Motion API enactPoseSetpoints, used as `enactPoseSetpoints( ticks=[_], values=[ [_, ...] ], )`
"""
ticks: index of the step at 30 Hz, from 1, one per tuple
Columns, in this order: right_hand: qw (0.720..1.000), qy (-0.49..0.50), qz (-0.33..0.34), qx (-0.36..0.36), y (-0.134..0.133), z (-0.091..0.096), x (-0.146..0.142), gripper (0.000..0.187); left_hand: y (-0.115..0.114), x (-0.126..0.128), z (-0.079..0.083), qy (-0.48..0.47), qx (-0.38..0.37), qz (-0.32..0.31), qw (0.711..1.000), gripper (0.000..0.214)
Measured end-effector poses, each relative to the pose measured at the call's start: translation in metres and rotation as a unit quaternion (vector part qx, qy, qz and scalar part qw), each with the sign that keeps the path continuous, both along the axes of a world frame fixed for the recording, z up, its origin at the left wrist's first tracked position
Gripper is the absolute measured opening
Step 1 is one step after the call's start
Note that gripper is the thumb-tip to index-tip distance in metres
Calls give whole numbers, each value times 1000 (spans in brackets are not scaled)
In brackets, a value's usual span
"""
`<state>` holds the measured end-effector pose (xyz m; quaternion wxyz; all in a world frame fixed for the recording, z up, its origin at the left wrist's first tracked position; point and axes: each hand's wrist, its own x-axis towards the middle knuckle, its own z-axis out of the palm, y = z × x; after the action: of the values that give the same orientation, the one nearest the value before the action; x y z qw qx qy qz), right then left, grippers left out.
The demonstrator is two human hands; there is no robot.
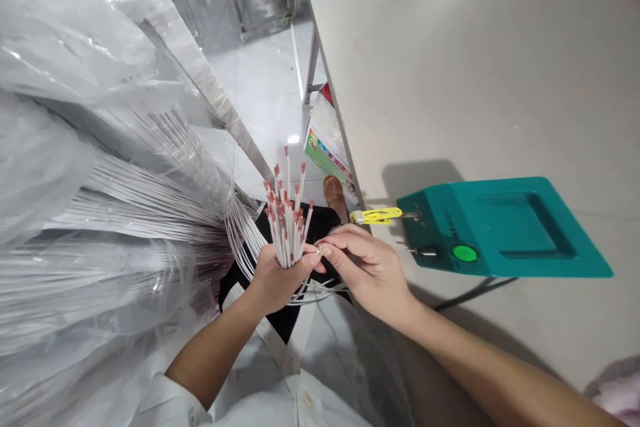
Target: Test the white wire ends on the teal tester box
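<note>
My left hand [281,280] is closed round a bundle of white wires [287,230], whose bare copper ends stick up and fan out above the fist. My right hand [367,267] meets it at the left thumb tip, with thumb and forefinger pinched on what looks like the end of a single wire, mostly hidden by the fingertips. Grey-white wire lengths [245,240] curve from the left into the bundle and loop beneath both hands. Just beyond the right hand, a teal tester box [530,227] carries a yellow clip [376,215] and a green round light [465,253].
The pale table [475,80] fills the right side. Many wires [150,193] wrapped in clear plastic sheeting [75,20] hang over a rail [220,100] on the left. A printed box [327,147] is on the floor below, near a sandalled foot [334,192]. A wheeled metal stand [243,0] stands farther off.
</note>
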<state>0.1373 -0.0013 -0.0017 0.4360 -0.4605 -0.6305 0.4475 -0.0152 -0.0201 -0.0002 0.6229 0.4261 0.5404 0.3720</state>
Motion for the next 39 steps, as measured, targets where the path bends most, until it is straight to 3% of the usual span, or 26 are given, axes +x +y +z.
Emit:
enactPoseSetpoints(
  ticks=[8,15,20,24,26,28,31,35,37,39],
  values=[
    [999,30,7,-43,0,-3,-4,18,-7,-10,-16,-59,31,12,998,29],
    [995,71,9,-72,0,4,-3,16,-6,-9,-16,-55,20,5,998,29],
    [999,1,-2,50,2,6,-2,13,-7,-5,-17,-50,26,4,998,28],
    [972,-129,-3,196,-1,1,3,10,-5,-1,-14,-64,15,54,996,25],
    [959,-159,12,234,-2,-1,5,9,-3,0,-11,-65,11,69,995,24],
    [960,-152,1,235,-2,-1,6,9,-2,0,-9,-62,7,72,995,24],
    [976,-115,-33,180,0,3,5,9,-2,-1,-9,-52,3,62,997,25],
    [987,-84,3,134,1,5,2,12,-2,-4,-8,-24,16,14,999,29],
    [982,-99,31,160,1,3,3,12,-1,-5,-6,-13,21,-14,1000,31],
    [959,-157,39,231,1,1,5,14,0,-4,-2,-5,9,-25,1000,33]
  ],
)
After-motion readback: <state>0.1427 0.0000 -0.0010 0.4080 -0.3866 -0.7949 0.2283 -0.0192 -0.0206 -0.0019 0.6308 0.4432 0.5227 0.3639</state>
